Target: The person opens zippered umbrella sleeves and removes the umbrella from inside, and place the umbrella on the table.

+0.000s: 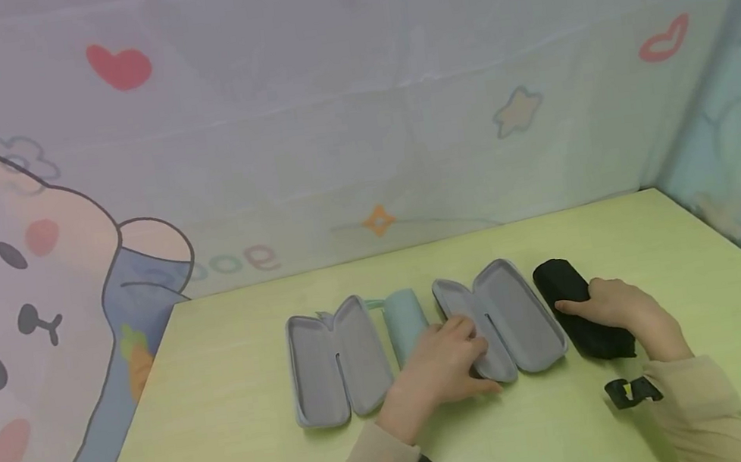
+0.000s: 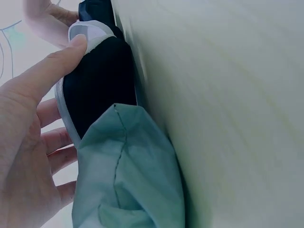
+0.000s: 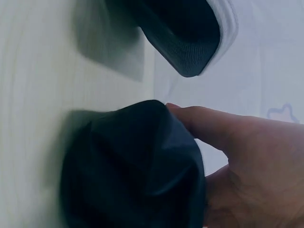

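Note:
Two grey-lined glasses cases lie spread apart on the table: the left case and the right case. Between them is a teal folded umbrella, its near part hidden by my left hand. That hand holds the left half of the right case at its near end; in the left wrist view the thumb presses its rim, with the fingers behind. To the right, a black folded umbrella slants on the table, and my right hand grips it from the right side, thumb on top.
The pale yellow-green table ends at a printed cloth backdrop with a cartoon animal on the left. Another cloth hangs along the right side. A black strap piece sits at the right sleeve.

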Motion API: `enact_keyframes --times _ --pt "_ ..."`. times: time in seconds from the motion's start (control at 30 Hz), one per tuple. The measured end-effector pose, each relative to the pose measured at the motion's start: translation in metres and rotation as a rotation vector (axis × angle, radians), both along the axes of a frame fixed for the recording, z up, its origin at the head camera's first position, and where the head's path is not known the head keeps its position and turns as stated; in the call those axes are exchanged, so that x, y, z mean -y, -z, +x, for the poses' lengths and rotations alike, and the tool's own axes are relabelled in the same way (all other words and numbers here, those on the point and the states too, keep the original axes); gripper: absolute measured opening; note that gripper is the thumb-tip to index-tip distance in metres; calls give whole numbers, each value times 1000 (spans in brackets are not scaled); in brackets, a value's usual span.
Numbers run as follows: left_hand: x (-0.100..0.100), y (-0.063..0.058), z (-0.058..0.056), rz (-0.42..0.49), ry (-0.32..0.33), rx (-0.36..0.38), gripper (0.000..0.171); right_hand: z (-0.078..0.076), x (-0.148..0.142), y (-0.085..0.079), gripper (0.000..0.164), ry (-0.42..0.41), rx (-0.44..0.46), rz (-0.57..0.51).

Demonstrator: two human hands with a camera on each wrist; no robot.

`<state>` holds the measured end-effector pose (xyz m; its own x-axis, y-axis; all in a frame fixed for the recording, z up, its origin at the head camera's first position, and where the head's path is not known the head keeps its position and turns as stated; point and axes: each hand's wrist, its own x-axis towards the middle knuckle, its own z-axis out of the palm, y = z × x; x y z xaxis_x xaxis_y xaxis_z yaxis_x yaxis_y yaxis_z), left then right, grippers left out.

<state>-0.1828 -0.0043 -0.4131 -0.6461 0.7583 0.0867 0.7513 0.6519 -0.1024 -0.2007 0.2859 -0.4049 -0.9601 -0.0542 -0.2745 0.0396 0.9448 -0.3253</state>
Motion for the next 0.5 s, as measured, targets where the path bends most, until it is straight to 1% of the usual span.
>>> enact_keyframes --times 0.1,0.27,0.37,0.5 --pt "0 -1 2 -9 -30 5 54 2 2 1 83 -8 -18 -5" --pt "1 -4 7 15 -96 54 66 5 6 3 87 13 -73 30" --pt "3 -6 11 47 -124 69 69 5 9 5 85 47 -136 55" --pt "5 -5 15 105 -162 57 69 7 14 7 79 82 -251 57"
